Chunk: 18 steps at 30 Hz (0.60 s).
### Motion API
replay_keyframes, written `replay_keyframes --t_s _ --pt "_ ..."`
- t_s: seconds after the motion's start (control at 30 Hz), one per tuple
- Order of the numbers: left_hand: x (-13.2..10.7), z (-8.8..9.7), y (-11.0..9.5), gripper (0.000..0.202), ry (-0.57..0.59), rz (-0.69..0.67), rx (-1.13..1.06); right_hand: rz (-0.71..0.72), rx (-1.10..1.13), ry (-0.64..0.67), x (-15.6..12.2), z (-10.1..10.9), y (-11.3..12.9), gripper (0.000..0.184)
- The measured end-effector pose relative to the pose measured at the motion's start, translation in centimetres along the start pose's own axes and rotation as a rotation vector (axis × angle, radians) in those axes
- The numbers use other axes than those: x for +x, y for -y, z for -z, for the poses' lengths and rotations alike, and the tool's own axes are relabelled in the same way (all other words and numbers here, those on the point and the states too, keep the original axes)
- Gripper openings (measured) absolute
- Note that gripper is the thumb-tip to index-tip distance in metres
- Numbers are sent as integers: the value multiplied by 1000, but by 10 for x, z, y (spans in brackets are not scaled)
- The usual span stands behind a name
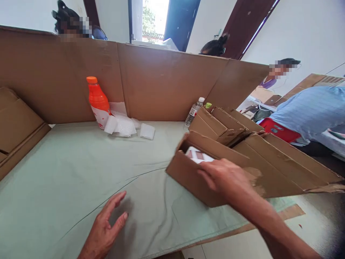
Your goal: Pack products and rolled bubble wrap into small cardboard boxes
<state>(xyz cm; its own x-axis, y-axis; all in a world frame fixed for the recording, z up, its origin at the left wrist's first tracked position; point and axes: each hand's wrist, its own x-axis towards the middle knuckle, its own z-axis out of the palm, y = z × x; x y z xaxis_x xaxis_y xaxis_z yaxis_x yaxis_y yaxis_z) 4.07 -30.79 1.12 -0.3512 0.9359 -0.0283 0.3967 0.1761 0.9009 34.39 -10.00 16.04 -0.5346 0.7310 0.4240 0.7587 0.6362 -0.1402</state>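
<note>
My left hand (107, 223) hovers low over the green cloth, thumb and fingers apart, holding nothing. On the right, my right hand (223, 176) reaches over the near wall of an open cardboard box (194, 183). Its fingers are closed on a flat white item with pinkish-brown patches (198, 154), which shows at the box's opening. The fingertips are partly hidden, and so is the rest of the box's inside. Several thin white foam pouches (122, 125) lie near the back of the table, with a separate pouch (147, 131) beside them.
An orange bottle (98, 100) and a clear water bottle (193, 112) stand by the cardboard partition (167, 82). More open cardboard boxes (285, 162) crowd the right side, and another box (21, 126) sits left. Other people are beyond the partition; one in light blue (312, 108) bends at right.
</note>
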Motion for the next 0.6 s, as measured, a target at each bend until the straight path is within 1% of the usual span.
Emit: replay_keyframes --t_s 0.03,0.07,0.1,0.13,0.17,0.2,0.23,0.27,0.3,0.33,0.37,0.4,0.47,0.53,0.6 --pt "1 5 -2 58 -58 20 7 152 19 93 6 1 30 24" --pt "2 9 -4 64 -108 33 10 295 65 159 11 3 55 21" --pt "1 12 -5 69 -147 44 6 435 117 214 16 5 75 17" --pt "1 15 -6 74 -172 54 -4 542 181 222 19 9 89 12" --pt "-1 18 -6 77 -188 70 -18 610 246 183 21 12 96 10" --pt "-2 20 -6 80 -201 93 -31 625 301 100 22 13 96 14" --pt "-3 22 -4 83 -217 121 -39 578 340 -21 21 13 90 19" --pt "-4 23 -3 83 -231 152 -43 475 365 -157 18 10 81 22" --pt "-5 24 -1 82 -239 176 -45 332 384 -274 14 3 68 22" --pt "-5 24 0 79 -240 187 -47 178 406 -341 8 -6 55 21" --pt "-4 22 1 75 -230 187 -51 33 439 -349 0 -17 43 19" --pt "-2 20 1 71 -219 178 -56 -91 490 -309 -10 -30 33 18" --pt "3 13 1 67 -208 164 -63 -263 631 -130 -31 -60 21 25" --pt "8 6 3 65 -222 186 -69 -379 755 57 -50 -88 24 39" --pt "14 5 8 64 -254 224 -86 -465 840 157 -58 -109 37 51"
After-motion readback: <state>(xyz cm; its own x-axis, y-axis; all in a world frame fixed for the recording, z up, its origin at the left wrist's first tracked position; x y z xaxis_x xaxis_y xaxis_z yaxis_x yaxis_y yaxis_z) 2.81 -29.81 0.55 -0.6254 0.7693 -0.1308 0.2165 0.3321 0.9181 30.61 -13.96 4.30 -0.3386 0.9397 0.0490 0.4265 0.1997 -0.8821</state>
